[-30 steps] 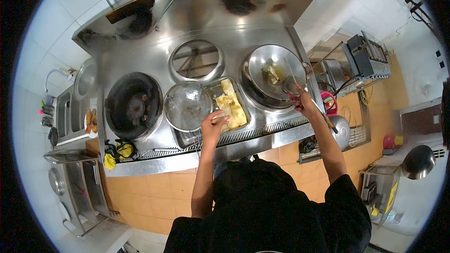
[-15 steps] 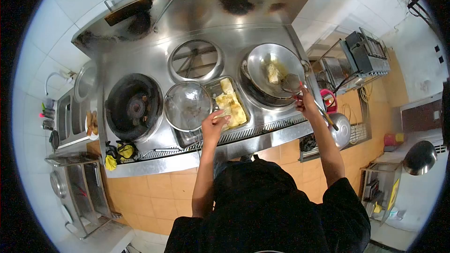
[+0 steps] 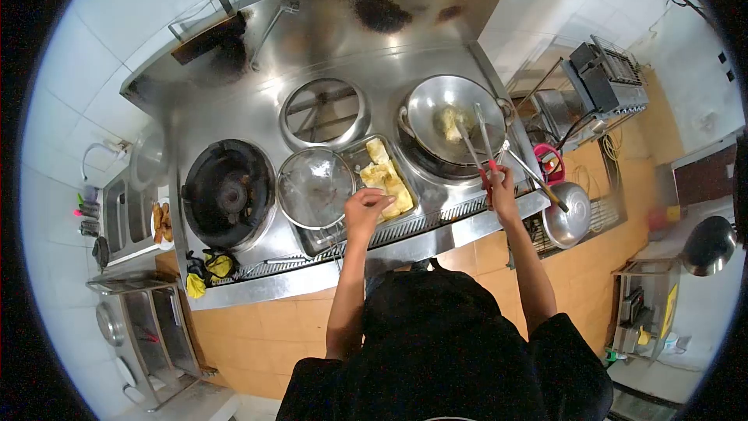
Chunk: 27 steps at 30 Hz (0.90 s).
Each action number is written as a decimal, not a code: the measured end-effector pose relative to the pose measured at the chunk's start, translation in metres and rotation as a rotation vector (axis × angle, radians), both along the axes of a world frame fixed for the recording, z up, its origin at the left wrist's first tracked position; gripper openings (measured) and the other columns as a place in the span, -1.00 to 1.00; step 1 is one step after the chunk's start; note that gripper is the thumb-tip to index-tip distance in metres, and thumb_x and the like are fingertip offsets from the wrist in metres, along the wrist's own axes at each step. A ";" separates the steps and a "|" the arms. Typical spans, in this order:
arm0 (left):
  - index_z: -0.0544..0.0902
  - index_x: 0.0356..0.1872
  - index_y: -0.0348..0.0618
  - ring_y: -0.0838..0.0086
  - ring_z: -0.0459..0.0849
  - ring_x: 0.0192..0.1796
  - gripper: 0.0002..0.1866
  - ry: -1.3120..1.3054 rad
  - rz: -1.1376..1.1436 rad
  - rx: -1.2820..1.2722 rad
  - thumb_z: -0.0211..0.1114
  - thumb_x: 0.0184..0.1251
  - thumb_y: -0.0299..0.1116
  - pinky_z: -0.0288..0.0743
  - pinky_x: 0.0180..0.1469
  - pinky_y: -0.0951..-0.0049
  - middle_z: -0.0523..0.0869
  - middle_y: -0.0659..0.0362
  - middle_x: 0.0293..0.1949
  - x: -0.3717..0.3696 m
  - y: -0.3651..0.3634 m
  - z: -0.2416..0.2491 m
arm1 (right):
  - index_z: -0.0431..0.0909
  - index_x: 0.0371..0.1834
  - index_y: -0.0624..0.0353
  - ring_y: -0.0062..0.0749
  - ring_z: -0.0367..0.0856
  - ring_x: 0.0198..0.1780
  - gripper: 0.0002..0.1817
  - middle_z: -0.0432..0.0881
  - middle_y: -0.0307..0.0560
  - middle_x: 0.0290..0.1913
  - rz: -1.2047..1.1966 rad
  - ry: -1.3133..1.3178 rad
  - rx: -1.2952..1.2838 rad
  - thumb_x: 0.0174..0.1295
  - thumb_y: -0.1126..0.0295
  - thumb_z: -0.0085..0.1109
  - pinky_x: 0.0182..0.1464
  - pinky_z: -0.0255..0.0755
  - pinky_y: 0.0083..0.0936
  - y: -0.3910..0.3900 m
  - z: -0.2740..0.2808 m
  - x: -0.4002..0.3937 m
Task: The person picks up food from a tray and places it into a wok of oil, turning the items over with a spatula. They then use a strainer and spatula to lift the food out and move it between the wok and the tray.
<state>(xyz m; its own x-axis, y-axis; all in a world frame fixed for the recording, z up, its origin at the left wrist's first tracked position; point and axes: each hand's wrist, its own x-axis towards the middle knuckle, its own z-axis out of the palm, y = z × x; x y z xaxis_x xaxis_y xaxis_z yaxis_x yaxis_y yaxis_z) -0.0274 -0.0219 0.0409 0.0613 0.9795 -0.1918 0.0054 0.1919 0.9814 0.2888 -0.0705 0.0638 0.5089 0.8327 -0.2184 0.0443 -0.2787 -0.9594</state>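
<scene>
Tongs (image 3: 474,139) with red-tipped handles sit clamped in my right hand (image 3: 499,184), their long arms reaching up into the steel wok (image 3: 452,113) on the right burner, close to the pale yellow piece (image 3: 446,121) lying there (whether they touch it I can't tell). My left hand (image 3: 366,209) is curled over the near end of the metal tray (image 3: 352,157), fingers resting on the yellow pieces (image 3: 386,178) in it. Just left of that tray sits a round wire skimmer (image 3: 315,186), beside the dark empty burner (image 3: 231,192).
</scene>
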 end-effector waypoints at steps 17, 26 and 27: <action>0.57 0.10 -0.24 0.48 0.75 -0.15 -0.70 -0.195 0.037 -0.211 0.13 0.46 -0.34 0.30 -0.42 0.67 0.72 0.13 0.00 0.005 -0.013 0.003 | 0.08 0.36 0.20 -0.37 0.46 -0.32 -0.50 0.55 0.02 -0.27 0.270 -0.201 -0.032 0.46 0.23 -0.12 -0.22 0.36 -0.38 -0.073 0.010 -0.058; 0.69 -0.25 -0.14 0.57 0.72 -0.36 -0.77 -0.099 0.210 -0.361 0.32 0.34 -0.18 0.24 -0.51 0.64 0.76 0.21 -0.32 0.006 -0.023 -0.022 | 0.02 0.41 0.17 0.12 0.62 -0.14 -0.43 0.61 0.23 -0.07 0.513 -0.196 -0.037 0.43 0.22 -0.08 -0.05 0.44 -0.17 -0.103 -0.023 -0.046; 0.64 -0.31 -0.11 0.60 0.66 -0.40 -0.77 -0.209 0.270 -0.377 0.33 0.33 -0.16 0.25 -0.51 0.64 0.70 0.25 -0.40 0.003 -0.026 -0.027 | 0.01 0.42 0.15 0.12 0.62 -0.14 -0.42 0.61 0.21 -0.08 0.545 -0.195 -0.045 0.43 0.22 -0.08 -0.06 0.45 -0.16 -0.104 -0.025 -0.044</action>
<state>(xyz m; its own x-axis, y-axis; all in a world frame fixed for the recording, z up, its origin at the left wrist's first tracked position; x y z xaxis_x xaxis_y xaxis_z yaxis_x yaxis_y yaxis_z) -0.0239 -0.0477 0.0136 -0.1100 0.8305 -0.5461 -0.2822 0.5007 0.8183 0.2445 -0.1748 0.0386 0.0442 0.9778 -0.2048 0.3679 -0.2066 -0.9066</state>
